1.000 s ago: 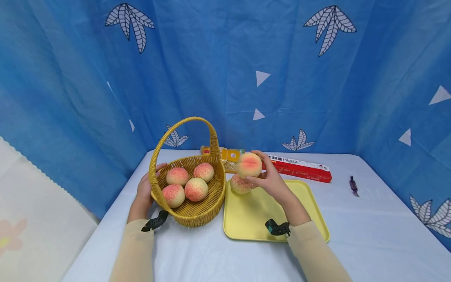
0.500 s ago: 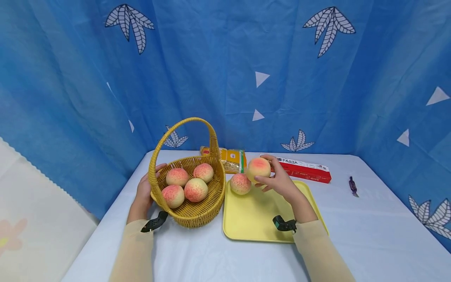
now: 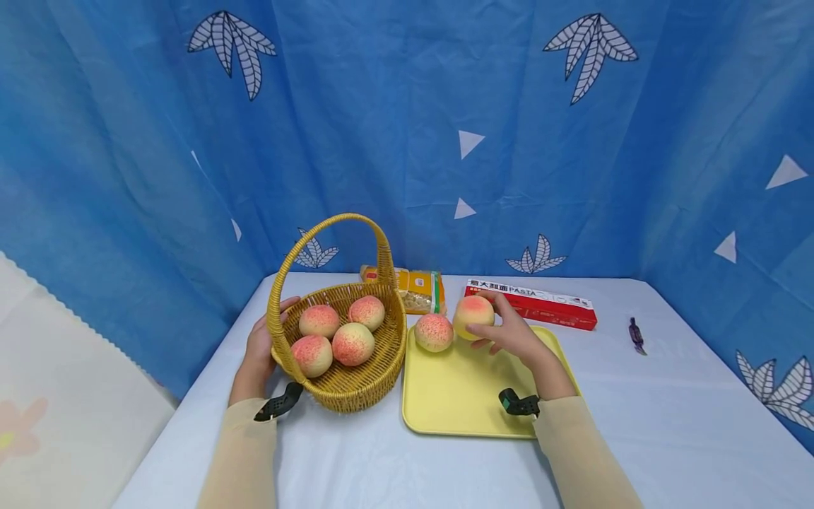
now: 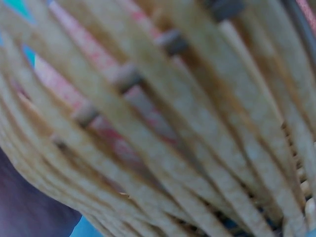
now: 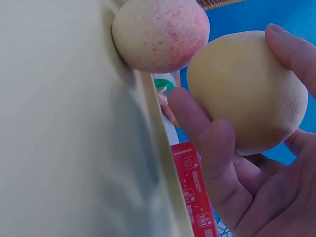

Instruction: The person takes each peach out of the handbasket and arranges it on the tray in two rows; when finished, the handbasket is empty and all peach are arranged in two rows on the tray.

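My right hand grips a yellow peach with a pink top between thumb and fingers, just over the far edge of the yellow tray. Beside it a speckled pink peach lies in the tray's far left corner; in the right wrist view the held peach appears slightly above the tray floor. My left hand rests against the outer left side of a woven basket, its visible fingers fairly straight and the thumb hidden. Several peaches lie inside the basket.
Behind the basket lies a yellow pasta bag. A long red pasta box lies beyond the tray. A small dark wrapped candy is on the right of the white table. A blue curtain hangs behind.
My right hand has carried its peach rightward and down, away from the peach in the tray's corner, which shows more fully now. My left hand and the basket stay put.
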Tool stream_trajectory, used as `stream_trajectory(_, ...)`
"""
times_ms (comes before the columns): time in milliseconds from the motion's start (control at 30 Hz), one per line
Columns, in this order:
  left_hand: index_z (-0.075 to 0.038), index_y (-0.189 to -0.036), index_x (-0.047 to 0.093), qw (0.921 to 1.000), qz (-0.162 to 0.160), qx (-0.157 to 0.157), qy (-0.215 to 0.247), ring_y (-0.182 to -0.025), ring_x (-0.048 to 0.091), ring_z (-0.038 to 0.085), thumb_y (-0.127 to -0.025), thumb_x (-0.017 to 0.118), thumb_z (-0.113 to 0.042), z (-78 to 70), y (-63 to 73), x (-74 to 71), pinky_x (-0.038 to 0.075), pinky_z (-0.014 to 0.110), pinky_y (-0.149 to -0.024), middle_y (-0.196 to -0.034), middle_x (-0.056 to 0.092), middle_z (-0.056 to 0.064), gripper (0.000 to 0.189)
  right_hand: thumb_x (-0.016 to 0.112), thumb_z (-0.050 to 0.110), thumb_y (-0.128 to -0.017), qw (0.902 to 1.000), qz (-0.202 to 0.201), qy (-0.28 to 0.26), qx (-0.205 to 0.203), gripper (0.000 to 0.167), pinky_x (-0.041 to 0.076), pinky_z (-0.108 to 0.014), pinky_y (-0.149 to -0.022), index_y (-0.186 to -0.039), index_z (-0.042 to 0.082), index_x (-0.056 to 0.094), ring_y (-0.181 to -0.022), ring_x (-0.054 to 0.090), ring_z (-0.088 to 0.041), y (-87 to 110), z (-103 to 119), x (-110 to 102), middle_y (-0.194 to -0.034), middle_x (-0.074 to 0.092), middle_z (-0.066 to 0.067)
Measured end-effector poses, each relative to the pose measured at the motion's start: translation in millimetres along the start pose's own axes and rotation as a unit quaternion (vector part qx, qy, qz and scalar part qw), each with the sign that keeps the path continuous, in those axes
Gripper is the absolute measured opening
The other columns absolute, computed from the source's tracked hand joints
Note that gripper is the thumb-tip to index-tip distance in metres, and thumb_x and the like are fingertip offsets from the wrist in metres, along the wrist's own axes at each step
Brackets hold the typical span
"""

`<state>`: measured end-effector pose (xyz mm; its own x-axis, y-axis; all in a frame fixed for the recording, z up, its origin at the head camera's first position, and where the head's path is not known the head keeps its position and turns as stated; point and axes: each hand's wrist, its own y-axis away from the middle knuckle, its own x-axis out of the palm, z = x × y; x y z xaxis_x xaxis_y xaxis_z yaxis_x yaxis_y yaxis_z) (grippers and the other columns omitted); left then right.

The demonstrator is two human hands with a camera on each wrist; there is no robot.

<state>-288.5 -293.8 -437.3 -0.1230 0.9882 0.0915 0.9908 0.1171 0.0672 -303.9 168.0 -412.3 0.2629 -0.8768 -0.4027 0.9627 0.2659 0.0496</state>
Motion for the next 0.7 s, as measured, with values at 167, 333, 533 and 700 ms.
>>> stream_trajectory(167, -0.016, -0.154, 0.040, 1.0000, -0.002, -0.003, 0.002, -0.145, 0.033, 0.014, -0.108, 0.034, -0.023, -0.1, 0.8, 0.5, 0.019, 0.037, -0.125, -0.160, 0.034, 0.004, 0.047, 0.078, 0.040, -0.085, 0.9999, 0.009, -0.002, 0.011, 0.079, 0.056, -0.040, -0.063, -0.147, 0.026, 0.030, -0.083, 0.074, -0.032, -0.9, -8.9, -0.6, -0.149, 0.039, -0.016)
stream_trajectory(333, -0.016, -0.154, 0.040, 1.0000, -0.002, -0.001, 0.007, -0.144, 0.033, 0.014, -0.108, 0.034, -0.023, 0.0, 0.9, 0.9, 0.019, 0.037, -0.125, -0.160, 0.034, 0.005, 0.047, 0.078, 0.041, -0.085, 0.9998, 0.013, 0.008, 0.011, 0.077, 0.055, -0.039, -0.061, -0.145, 0.025, 0.033, -0.079, 0.074, -0.028, -3.4, -17.3, -0.7, -0.146, 0.042, -0.016)
stream_trajectory(533, -0.017, -0.154, 0.041, 1.0000, -0.004, 0.003, 0.002, -0.145, 0.033, 0.014, -0.108, 0.035, -0.024, 0.9, -1.2, 0.6, 0.019, 0.037, -0.125, -0.160, 0.034, 0.005, 0.047, 0.077, 0.041, -0.086, 0.9993, 0.020, 0.016, 0.026, 0.076, 0.053, -0.037, -0.064, -0.145, 0.027, 0.032, -0.082, 0.075, -0.026, -4.3, -23.7, -3.3, -0.145, 0.043, -0.016)
stream_trajectory(700, -0.018, -0.154, 0.040, 1.0000, -0.006, 0.000, -0.002, -0.145, 0.032, 0.014, -0.108, 0.035, -0.024, 0.8, -0.9, 0.9, 0.018, 0.038, -0.125, -0.160, 0.034, 0.004, 0.047, 0.077, 0.043, -0.085, 0.9985, 0.028, 0.028, 0.039, 0.077, 0.049, -0.033, -0.062, -0.145, 0.029, 0.031, -0.082, 0.074, -0.024, -4.2, -28.7, -4.9, -0.143, 0.044, -0.016)
